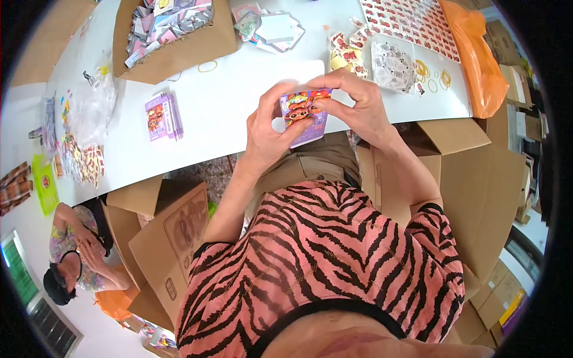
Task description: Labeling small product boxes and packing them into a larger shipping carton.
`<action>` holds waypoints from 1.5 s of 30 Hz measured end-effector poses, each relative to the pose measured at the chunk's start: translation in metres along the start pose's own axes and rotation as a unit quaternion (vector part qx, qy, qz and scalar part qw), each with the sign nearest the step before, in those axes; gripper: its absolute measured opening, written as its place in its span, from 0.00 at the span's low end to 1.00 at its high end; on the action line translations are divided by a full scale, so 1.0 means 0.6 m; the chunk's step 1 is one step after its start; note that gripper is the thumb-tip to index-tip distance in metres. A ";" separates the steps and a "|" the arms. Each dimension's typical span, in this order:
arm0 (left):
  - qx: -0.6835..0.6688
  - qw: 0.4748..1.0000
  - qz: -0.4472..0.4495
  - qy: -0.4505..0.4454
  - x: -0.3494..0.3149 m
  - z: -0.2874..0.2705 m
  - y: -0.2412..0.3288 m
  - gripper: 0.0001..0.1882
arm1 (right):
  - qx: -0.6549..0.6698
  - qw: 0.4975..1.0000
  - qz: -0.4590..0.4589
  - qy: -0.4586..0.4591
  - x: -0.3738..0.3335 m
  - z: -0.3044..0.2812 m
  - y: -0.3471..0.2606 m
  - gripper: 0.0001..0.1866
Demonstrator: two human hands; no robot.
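Both of my hands are closed on a small purple printed card packet [298, 107] at the table's near edge. It carries bright cartoon figures, and its lower purple part hangs toward my lap. My left hand [264, 130] grips its left side, thumb along the lower edge. From the right, my right hand [361, 110] pinches the upper right corner between thumb and fingers. Whether the packet is one piece or several layers, I cannot tell. Similar purple packets [162, 119] lie in a small pile on the white table [221, 113], left of my hands.
A cardboard box [179, 56] full of small printed pieces stands at the far left. Sticker sheets [412, 24], a clear bag [394, 67], rubber bands [422, 70] and an orange bag [477, 65] lie rightward. Open cartons flank me; another person [83, 253] sits at lower left.
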State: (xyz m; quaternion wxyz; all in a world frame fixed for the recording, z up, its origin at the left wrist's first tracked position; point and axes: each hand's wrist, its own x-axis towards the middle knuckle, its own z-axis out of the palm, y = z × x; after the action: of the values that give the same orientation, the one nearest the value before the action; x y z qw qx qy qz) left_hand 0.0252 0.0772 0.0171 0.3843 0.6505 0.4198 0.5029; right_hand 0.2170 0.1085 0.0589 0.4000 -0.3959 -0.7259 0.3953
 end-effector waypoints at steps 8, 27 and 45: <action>-0.084 0.988 -0.098 -0.091 -0.058 -0.007 0.000 0.24 | 0.031 0.991 0.066 -0.111 -0.050 0.000 0.003 0.09; -0.263 0.910 -0.278 -0.157 -0.126 0.040 -0.006 0.19 | 0.141 0.966 0.211 -0.050 -0.113 0.018 -0.001 0.24; -0.229 0.911 -0.289 -0.184 -0.118 0.046 -0.009 0.20 | 0.105 0.960 0.156 -0.207 -0.081 -0.019 0.002 0.13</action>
State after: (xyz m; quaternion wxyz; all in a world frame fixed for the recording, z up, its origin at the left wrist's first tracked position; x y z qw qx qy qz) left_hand 0.0414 0.0108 -0.0166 0.7221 0.4756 0.3845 0.3232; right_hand 0.2454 0.0686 0.0490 0.2134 -0.3693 -0.6766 0.6003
